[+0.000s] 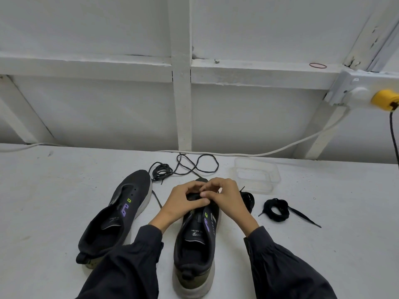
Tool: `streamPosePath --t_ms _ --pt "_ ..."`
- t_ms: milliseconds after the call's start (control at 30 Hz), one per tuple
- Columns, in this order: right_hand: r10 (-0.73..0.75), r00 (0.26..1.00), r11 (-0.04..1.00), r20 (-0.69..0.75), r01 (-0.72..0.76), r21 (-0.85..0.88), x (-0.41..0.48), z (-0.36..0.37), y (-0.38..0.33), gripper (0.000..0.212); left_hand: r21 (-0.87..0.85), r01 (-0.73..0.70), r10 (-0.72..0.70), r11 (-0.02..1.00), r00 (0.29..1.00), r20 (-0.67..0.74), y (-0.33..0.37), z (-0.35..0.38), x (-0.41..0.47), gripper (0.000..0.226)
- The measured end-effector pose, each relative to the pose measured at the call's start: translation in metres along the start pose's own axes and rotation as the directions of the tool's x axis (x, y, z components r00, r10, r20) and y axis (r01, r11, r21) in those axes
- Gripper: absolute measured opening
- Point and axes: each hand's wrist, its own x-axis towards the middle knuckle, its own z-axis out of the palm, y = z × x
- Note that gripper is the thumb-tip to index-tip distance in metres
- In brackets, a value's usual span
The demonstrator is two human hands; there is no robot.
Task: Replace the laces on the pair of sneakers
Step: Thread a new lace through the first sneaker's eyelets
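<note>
Both hands meet over the forefoot of the near sneaker [195, 244], whose heel points toward the wearer. Left hand [183, 205] and right hand [225, 197]: fingers curled, tips touching. Grip narrow on both, but I cannot tell what they hold because the knuckles cover the eyelets. A thin grey lace [162, 170] trails from beyond the toe toward the hands. The second sneaker [116, 216] lies to the left on the surface [54, 201].

1. Black mesh sneaker [121, 214] on the white table [43, 190]; second black mesh sneaker [196, 244] to its right.
2. Thin dark cord lace [185, 167] tangled behind both.
3. Coiled black flat lace [278, 209] further right, clear plastic tray [257, 173] behind it.
</note>
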Motion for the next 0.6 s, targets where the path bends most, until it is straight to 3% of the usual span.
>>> streamPosePath --t_ms 100,167,367,600 --pt "-0.002 1.0 0.991 0.003 0.002 -0.136 -0.002 0.003 -0.006 0.023 0.07 -0.021 0.028 0.997 0.994 -0.104 -0.009 0.011 -0.002 0.022" --pt "0.0 1.0 0.99 0.001 0.0 -0.14 -0.002 0.005 -0.01 0.023 0.072 -0.011 0.022 0.997 0.988 -0.154 -0.014 0.016 -0.004 0.015" --pt "0.011 0.998 0.979 -0.07 0.003 0.202 0.0 -0.006 -0.026 0.019 0.102 -0.006 0.022 0.995 0.986 -0.163 -0.017 0.016 -0.002 0.01" --pt "-0.094 0.986 0.852 -0.138 0.152 0.502 0.032 -0.029 -0.079 0.024 0.058 0.025 -0.014 0.998 0.984 -0.18 -0.02 0.017 -0.003 0.01"
